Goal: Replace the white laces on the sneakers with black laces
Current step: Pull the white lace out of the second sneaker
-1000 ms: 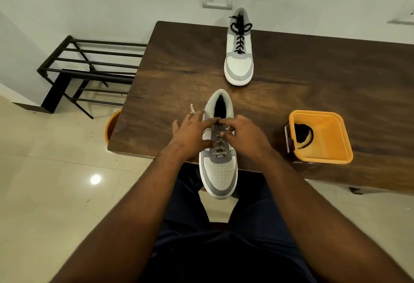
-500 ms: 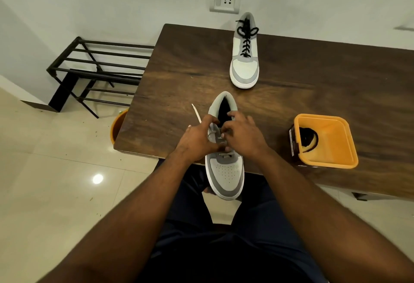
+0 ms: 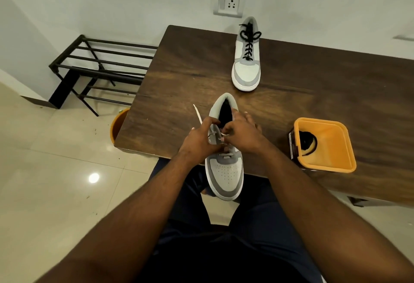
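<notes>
Grey-white sneakers, two on the wooden bench (image 3: 179, 76); one orange tub (image 3: 331, 148).
Near sneaker (image 3: 226, 170) overhangs the bench's near edge, toe toward the person, white lace (image 3: 198, 114) partly threaded, one end sticking up left. Far sneaker (image 3: 247, 67) carries a black lace (image 3: 249, 40), tied. Left hand (image 3: 199, 141) and right hand (image 3: 243, 135), two, both with curled fingers, each grip pinching the white lace over the eyelets.
</notes>
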Demonstrator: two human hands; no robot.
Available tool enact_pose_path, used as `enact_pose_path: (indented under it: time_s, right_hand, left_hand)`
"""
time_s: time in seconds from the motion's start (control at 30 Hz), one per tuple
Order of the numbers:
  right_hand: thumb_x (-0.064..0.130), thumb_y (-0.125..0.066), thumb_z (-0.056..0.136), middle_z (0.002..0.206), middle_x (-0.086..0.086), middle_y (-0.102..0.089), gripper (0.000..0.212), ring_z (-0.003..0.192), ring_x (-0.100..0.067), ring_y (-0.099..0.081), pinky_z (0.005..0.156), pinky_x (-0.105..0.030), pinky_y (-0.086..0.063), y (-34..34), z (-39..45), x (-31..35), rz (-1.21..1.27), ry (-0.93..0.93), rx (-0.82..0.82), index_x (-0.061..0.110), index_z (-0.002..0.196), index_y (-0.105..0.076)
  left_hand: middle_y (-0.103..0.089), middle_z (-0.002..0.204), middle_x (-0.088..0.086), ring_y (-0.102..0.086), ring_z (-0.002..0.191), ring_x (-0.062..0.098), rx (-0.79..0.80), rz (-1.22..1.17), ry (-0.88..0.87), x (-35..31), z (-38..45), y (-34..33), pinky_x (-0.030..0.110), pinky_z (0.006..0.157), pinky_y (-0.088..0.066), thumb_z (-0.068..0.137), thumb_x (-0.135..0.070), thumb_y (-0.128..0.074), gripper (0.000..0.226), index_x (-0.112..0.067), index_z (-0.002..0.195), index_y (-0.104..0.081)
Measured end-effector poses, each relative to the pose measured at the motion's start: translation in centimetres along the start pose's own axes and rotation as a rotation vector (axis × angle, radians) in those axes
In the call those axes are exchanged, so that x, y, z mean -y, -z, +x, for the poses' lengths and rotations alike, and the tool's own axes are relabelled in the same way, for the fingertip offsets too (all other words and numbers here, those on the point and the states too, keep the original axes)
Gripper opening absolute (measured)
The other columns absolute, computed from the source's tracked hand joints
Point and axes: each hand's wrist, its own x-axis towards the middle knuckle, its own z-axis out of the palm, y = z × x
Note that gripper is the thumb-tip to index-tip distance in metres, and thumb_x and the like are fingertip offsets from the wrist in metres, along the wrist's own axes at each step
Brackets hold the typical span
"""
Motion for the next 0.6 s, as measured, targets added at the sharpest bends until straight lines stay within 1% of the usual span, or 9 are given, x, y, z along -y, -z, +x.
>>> enact_pose_path:
  time_s: [0.07, 0.13, 0.17, 0.2, 0.27, 0.33, 0.43, 0.53, 0.6]
  right_hand:
    - [0.026, -0.068, 0.088, 0.162, 0.007, -0.01, 0.008, 0.149, -0.026, 0.0, 0.116, -0.054, -0.012, 0.4, -0.7, -1.5, 0.111, 0.044, -0.064, 0.031, 0.093, -0.071]
    - [0.015, -0.07, 0.086, 0.161, 0.006, -0.016, 0.015, 0.147, -0.018, -0.013, 0.114, -0.033, -0.025, 0.5, -2.1, -2.8, 0.361, 0.095, -0.131, 0.029, 0.082, -0.069]
    - [0.009, -0.07, 0.085, 0.16, 0.005, -0.019, 0.018, 0.142, -0.011, -0.022, 0.105, -0.02, -0.031, 0.4, -2.9, -3.3, 0.54, 0.069, -0.147, 0.026, 0.08, -0.069]
    - [0.005, -0.069, 0.085, 0.159, 0.004, -0.023, 0.02, 0.138, -0.007, -0.027, 0.098, -0.016, -0.033, 0.0, -3.7, -3.6, 0.714, 0.021, -0.15, 0.024, 0.081, -0.07]
    - [0.012, -0.07, 0.084, 0.158, 0.003, -0.026, 0.018, 0.139, -0.008, -0.03, 0.106, -0.027, -0.033, -1.1, -4.5, -3.9, 0.882, -0.073, -0.185, 0.03, 0.088, -0.071]
    - [0.03, -0.072, 0.084, 0.158, 0.003, -0.025, 0.024, 0.143, -0.016, -0.027, 0.114, -0.042, -0.028, -1.7, -3.8, -3.4, 0.693, -0.083, -0.274, 0.037, 0.106, -0.067]
    - [0.042, -0.066, 0.087, 0.161, 0.003, -0.016, 0.04, 0.147, -0.026, -0.013, 0.113, -0.05, -0.02, -1.5, -2.1, -1.8, 0.153, 0.056, -0.292, 0.037, 0.126, -0.058]
    - [0.038, -0.059, 0.092, 0.161, 0.003, -0.013, 0.022, 0.148, -0.027, -0.005, 0.115, -0.051, -0.013, -1.3, -0.8, -0.4, -0.114, 0.076, -0.234, 0.032, 0.112, -0.068]
    - [0.036, -0.061, 0.092, 0.16, 0.005, -0.02, 0.015, 0.147, -0.023, -0.011, 0.116, -0.049, -0.015, -1.3, -0.5, -0.9, -0.118, 0.12, -0.252, 0.029, 0.099, -0.072]
  left_hand:
    - [-0.066, 0.101, -0.002, -0.063, 0.093, 0.02, 0.008, 0.006, -0.01, 0.1, 0.2, 0.0, 0.04, 0.083, -0.055, 0.062, -0.044, -0.088, 0.073, -0.041, 0.118, -0.041]
    - [-0.065, 0.102, -0.004, -0.062, 0.094, 0.02, 0.013, 0.006, -0.012, 0.3, 0.3, 0.0, 0.042, 0.083, -0.055, 0.06, -0.045, -0.088, 0.072, -0.042, 0.116, -0.042]
    - [-0.065, 0.102, -0.004, -0.062, 0.095, 0.02, 0.014, 0.0, -0.014, 0.4, 0.4, 0.1, 0.043, 0.083, -0.055, 0.06, -0.046, -0.088, 0.072, -0.042, 0.115, -0.043]
    - [-0.064, 0.103, -0.004, -0.061, 0.095, 0.02, 0.014, -0.004, -0.016, 0.6, 0.4, 0.0, 0.043, 0.083, -0.055, 0.059, -0.046, -0.088, 0.072, -0.042, 0.116, -0.043]
    - [-0.062, 0.101, -0.005, -0.06, 0.094, 0.021, 0.009, 0.006, -0.027, 0.7, 0.4, -0.2, 0.038, 0.081, -0.055, 0.06, -0.045, -0.089, 0.073, -0.04, 0.118, -0.044]
    - [-0.062, 0.1, -0.003, -0.06, 0.093, 0.02, 0.002, 0.024, -0.032, 0.5, 0.5, -0.4, 0.035, 0.078, -0.054, 0.061, -0.043, -0.089, 0.074, -0.037, 0.12, -0.044]
    - [-0.065, 0.103, -0.001, -0.06, 0.099, 0.021, 0.003, 0.017, -0.023, 0.5, 0.5, -0.4, 0.04, 0.082, -0.056, 0.06, -0.045, -0.088, 0.074, -0.041, 0.119, -0.043]
    - [-0.066, 0.105, -0.004, -0.061, 0.102, 0.022, 0.002, 0.019, -0.019, 0.6, 0.3, -0.3, 0.044, 0.085, -0.055, 0.06, -0.048, -0.087, 0.074, -0.043, 0.118, -0.042]
    - [-0.066, 0.105, -0.004, -0.06, 0.102, 0.022, 0.0, 0.022, -0.022, 0.6, 0.3, -0.3, 0.045, 0.086, -0.055, 0.06, -0.049, -0.088, 0.075, -0.042, 0.118, -0.042]
